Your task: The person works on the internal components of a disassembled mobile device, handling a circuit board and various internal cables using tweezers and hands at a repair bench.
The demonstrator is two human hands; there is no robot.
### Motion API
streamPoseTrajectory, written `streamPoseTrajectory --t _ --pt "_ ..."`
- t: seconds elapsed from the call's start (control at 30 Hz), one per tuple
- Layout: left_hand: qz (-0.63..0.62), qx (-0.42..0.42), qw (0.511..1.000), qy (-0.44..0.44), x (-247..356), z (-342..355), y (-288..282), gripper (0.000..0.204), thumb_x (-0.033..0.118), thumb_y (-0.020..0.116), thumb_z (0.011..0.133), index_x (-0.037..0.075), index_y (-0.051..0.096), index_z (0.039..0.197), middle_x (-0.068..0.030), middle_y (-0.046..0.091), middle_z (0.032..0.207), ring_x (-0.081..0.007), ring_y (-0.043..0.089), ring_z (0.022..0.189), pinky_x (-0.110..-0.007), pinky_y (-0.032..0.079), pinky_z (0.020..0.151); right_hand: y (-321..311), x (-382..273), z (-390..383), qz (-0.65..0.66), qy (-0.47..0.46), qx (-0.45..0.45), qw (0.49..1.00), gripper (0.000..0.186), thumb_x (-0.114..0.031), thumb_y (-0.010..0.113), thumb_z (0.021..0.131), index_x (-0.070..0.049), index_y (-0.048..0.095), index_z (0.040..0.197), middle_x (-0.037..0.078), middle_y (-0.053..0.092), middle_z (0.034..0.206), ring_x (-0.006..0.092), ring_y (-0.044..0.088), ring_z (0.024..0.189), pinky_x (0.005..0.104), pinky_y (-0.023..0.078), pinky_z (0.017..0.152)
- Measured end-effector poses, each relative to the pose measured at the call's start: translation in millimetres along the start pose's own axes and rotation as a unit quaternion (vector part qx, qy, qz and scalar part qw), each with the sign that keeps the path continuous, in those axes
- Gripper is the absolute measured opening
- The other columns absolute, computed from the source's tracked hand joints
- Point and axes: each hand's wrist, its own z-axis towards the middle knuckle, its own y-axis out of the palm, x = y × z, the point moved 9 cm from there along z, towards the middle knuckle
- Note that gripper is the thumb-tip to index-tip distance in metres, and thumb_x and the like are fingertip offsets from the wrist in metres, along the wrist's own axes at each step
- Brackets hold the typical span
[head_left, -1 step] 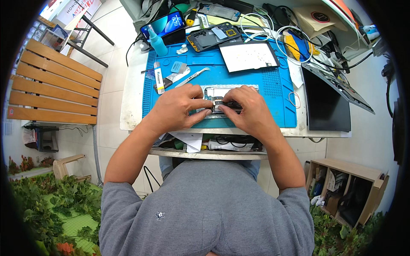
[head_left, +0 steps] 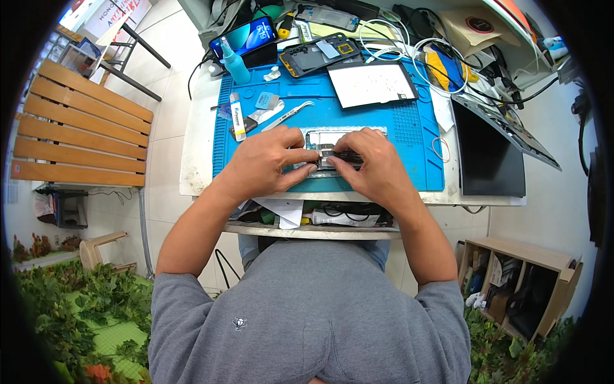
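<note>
An opened phone (head_left: 327,138) lies on the blue repair mat (head_left: 384,121) near its front edge, its silvery inside facing up. My left hand (head_left: 270,160) reaches it from the left, with index finger and thumb closed at a small dark part (head_left: 327,153) in the middle of the phone. From the other side my right hand (head_left: 369,161) grips the same spot with bent index finger and thumb. The fingers hide much of the phone's lower half. Metal tweezers (head_left: 289,116) rest on the mat beyond my left hand, beside a white tube (head_left: 238,118).
A blue spray bottle (head_left: 236,63), a lit phone (head_left: 247,38) and a dark phone frame (head_left: 318,56) stand or lie toward the back. Right of them is a white panel (head_left: 372,84) near looped white cables (head_left: 419,57). A dark screen (head_left: 489,157) lies at the right.
</note>
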Motion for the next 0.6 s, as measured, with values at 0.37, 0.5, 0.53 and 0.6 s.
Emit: streamPoseTrajectory --t 0.37,0.5,0.53,0.6 --pt "0.051 -0.026 0.996 0.075 3 8 3 0.015 0.025 0.088 0.098 0.018 0.089 0.111 -0.0007 0.069 0.096 -0.0231 0.069 0.092 -0.041 0.06 0.078 0 5 -2 0.004 0.021 0.012 1.0 0.02 -0.012 0.092 0.094 -0.006 0.077 0.105 0.011 0.08 0.096 0.0324 0.073 0.093 0.0473 0.053 0.091" --pt "0.053 -0.028 0.994 0.094 0 7 6 0.014 0.025 0.089 0.097 0.017 0.089 0.109 -0.0005 0.07 0.095 -0.0233 0.07 0.091 -0.041 0.06 0.077 0 1 -1 0.0 -0.01 0.016 1.0 0.02 -0.012 0.092 0.094 -0.006 0.078 0.106 0.011 0.081 0.098 0.0321 0.073 0.094 0.0473 0.053 0.092" --pt "0.046 -0.031 0.994 0.091 -1 7 6 0.015 0.025 0.089 0.097 0.016 0.088 0.109 -0.001 0.072 0.095 -0.0242 0.072 0.091 -0.042 0.061 0.076 -1 0 -1 0.005 -0.008 0.017 1.0 0.02 -0.012 0.092 0.093 -0.005 0.079 0.107 0.012 0.081 0.098 0.0322 0.073 0.094 0.0472 0.053 0.092" --pt "0.009 -0.019 0.997 0.072 -6 13 4 0.015 0.022 0.091 0.096 0.014 0.088 0.108 -0.0025 0.075 0.095 -0.0243 0.074 0.088 -0.041 0.061 0.075 -2 -1 -1 0.009 -0.007 0.018 1.0 0.021 -0.013 0.092 0.093 -0.005 0.079 0.107 0.012 0.081 0.099 0.0323 0.073 0.094 0.0471 0.054 0.091"
